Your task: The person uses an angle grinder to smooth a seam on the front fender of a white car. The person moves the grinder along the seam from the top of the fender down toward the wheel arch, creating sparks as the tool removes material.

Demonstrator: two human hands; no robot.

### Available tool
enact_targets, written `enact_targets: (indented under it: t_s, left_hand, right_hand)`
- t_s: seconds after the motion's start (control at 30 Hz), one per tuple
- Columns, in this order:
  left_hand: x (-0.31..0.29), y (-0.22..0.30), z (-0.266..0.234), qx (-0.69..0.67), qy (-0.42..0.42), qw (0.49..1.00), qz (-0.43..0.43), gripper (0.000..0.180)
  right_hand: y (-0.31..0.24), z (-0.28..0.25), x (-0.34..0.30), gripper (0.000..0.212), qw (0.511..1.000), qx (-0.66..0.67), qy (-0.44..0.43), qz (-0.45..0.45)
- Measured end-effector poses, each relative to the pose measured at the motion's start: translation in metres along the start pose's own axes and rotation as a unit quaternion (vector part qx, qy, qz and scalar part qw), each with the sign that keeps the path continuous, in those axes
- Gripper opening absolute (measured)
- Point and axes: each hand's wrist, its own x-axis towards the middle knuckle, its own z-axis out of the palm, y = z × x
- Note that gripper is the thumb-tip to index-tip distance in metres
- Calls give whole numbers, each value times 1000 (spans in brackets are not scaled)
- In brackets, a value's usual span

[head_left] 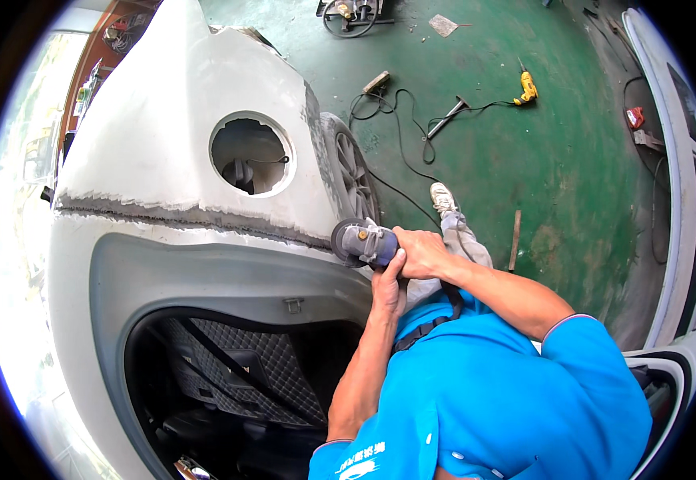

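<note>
An angle grinder (pixel 373 245) with a worn grey-purple body is held in both my hands, in front of my waist. My left hand (pixel 390 286) wraps it from below, and my right hand (pixel 422 254) closes round its rear end. Its round disc (pixel 343 238) is at the right end of a dark, ground-down seam (pixel 196 218) across the white car body panel (pixel 164 104). Whether the disc touches the metal I cannot tell. The panel above the seam has a round fuel-filler opening (pixel 252 156) with a dark cap inside.
Beside the panel stands a car wheel (pixel 353 172). Below the seam, a door opening shows a dark quilted interior (pixel 244 368). On the green floor lie a yellow drill (pixel 528 88), a hammer (pixel 447 118), a power strip (pixel 376 82), loose cables and a wooden stick (pixel 516 240). A car door frame (pixel 680 208) is at right.
</note>
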Motion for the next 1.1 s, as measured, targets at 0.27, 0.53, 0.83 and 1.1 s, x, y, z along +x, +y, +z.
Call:
enact_targets:
  t_s: [0.27,0.53,0.83,1.1]
  left_hand:
    - [-7,7,-1,92,65,993,43,65]
    - [-8,10,-5,114,82,987,74,65]
    - [-10,19,-6,98,48,991,83,58]
    - [-11,37,0,99,22,992,82,64]
  right_hand:
    - [4,16,6,47,997,69,-23,-1]
    - [3,21,10,47,995,93,-27,-13]
    - [-4,21,12,40,996,72,13,-43]
    - [-26,5,13,38,996,58,45,-46]
